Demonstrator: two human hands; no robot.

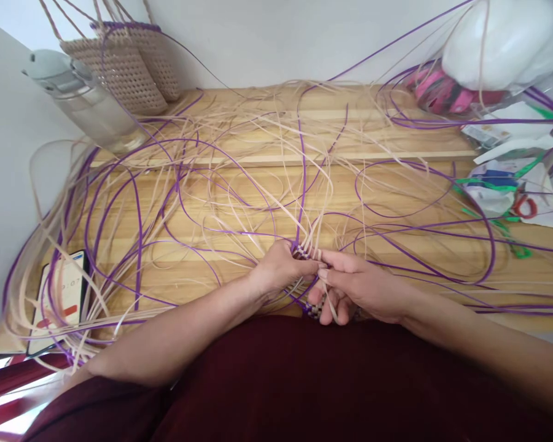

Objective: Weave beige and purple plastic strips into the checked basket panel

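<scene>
The checkered weave (pixel 301 252) runs roughly far to near between the left hand (pixel 279 270), gripping it from the left, and the right hand (pixel 359 283), pinching a pale strand (pixel 330 302).

1. At six o'clock, I'm seeing a dark maroon top (pixel 313 380), its plain cloth spreading wide.
2. Between seven and eight o'clock, a left sleeve (pixel 101 405) is matching that maroon and ending near the elbow.
3. Below its hem, the left forearm (pixel 179 331) is showing bare, narrowing towards the left hand (pixel 281 264).
4. Around four o'clock, the right forearm (pixel 465 337) is likewise tapering, bare, towards the right hand (pixel 373 287).
</scene>
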